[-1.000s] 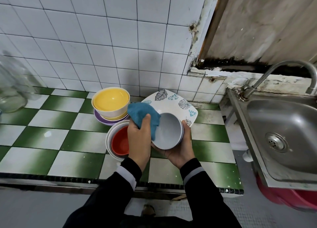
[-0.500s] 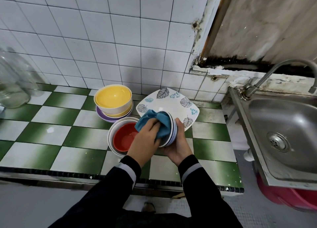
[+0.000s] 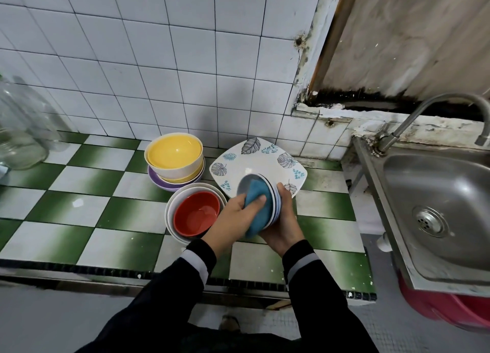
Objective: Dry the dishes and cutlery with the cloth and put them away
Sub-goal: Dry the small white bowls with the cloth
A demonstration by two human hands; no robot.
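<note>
My right hand (image 3: 282, 225) holds a small grey bowl (image 3: 246, 184) with blue rim stripes from behind, tilted on its side above the counter. My left hand (image 3: 233, 217) presses a blue cloth (image 3: 258, 206) into the bowl's inside. Behind the bowl lies a square leaf-patterned plate (image 3: 261, 157). A red bowl (image 3: 196, 213) sits nested in a white bowl (image 3: 172, 206) to the left of my hands. Further back, a yellow bowl (image 3: 173, 155) tops a stack with a purple dish (image 3: 159, 181) at its bottom.
The green and white checked counter (image 3: 74, 201) runs left to a clear glass jar (image 3: 18, 138). A steel sink (image 3: 434, 212) with a tap (image 3: 434, 108) stands at the right, with a red tub (image 3: 448, 313) beneath it. White wall tiles rise behind.
The bowl has tipped from facing me to standing on edge, and my left hand has pushed the cloth from its rim down into its inside.
</note>
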